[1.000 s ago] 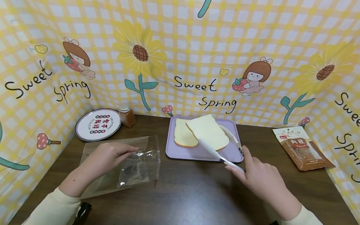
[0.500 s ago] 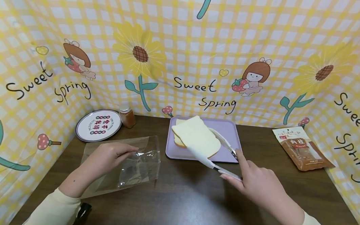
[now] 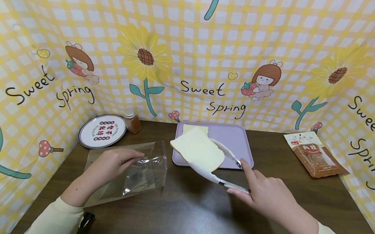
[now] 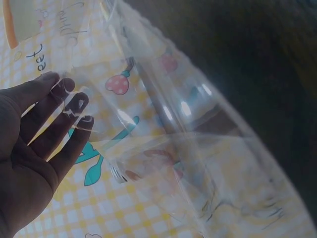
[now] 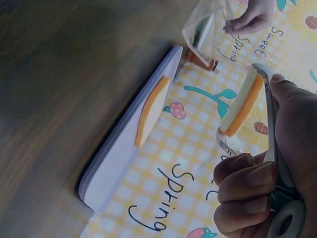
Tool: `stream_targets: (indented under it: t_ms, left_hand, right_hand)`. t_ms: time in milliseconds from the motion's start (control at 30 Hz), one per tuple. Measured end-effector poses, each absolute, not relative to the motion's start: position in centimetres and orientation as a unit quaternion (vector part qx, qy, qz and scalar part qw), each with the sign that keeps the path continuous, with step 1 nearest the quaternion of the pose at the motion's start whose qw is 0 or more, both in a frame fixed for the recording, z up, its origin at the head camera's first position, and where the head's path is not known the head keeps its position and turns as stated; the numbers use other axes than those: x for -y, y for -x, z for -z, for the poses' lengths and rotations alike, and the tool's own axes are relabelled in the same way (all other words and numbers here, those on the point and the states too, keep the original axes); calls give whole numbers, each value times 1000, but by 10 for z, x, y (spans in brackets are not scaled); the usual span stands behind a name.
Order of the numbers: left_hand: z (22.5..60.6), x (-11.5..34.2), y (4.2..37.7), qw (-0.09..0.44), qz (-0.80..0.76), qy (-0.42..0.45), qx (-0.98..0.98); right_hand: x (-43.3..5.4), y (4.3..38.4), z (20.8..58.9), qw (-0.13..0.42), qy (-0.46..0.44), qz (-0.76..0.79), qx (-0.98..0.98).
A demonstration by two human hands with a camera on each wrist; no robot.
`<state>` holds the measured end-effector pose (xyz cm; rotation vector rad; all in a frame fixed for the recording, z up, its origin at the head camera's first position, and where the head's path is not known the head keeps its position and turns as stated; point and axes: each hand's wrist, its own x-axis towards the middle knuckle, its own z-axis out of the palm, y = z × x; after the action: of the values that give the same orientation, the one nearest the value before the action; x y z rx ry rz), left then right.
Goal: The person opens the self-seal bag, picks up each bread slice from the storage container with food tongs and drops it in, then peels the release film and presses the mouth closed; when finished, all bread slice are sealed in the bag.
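Observation:
My left hand (image 3: 115, 162) pinches the upper edge of a clear plastic bag (image 3: 142, 180) at the left. In the left wrist view, the fingertips (image 4: 79, 101) show through the film. My right hand (image 3: 272, 192) holds a pair of tongs (image 3: 203, 172) with pale, wide tips and metal arms. Between the tips is a white bread slice (image 3: 200, 151) with a brown crust, raised off the tray in the right wrist view. Another bread slice (image 3: 194, 129) lies on the purple tray (image 3: 241, 142), partly hidden behind the raised one in the head view.
A round white plate (image 3: 88, 130) with red lettering sits at the back left, beside a small jar (image 3: 132, 123) of brown powder. On the right lies a brown food packet (image 3: 316, 155). Checkered cloth (image 3: 200, 54) walls border the brown table (image 3: 185, 216) at the back and sides.
The tongs have carried the upper bread slice left and toward me, from the tray's middle to its left front edge, uncovering the lower slice's far end. The left hand and bag have stayed still.

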<state>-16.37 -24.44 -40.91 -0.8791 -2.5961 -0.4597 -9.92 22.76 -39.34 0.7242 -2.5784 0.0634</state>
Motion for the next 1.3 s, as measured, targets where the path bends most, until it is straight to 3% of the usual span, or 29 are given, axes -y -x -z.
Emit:
stream_targets:
  t_ms: [433,1300]
  left_hand:
    - [409,247,163,173,169,308,920]
    - [402,255,163,171,166,312,920]
  right_hand:
    - [-219,103,402,165,-288,7,943]
    - [-195,120,411,175,-376,45,909]
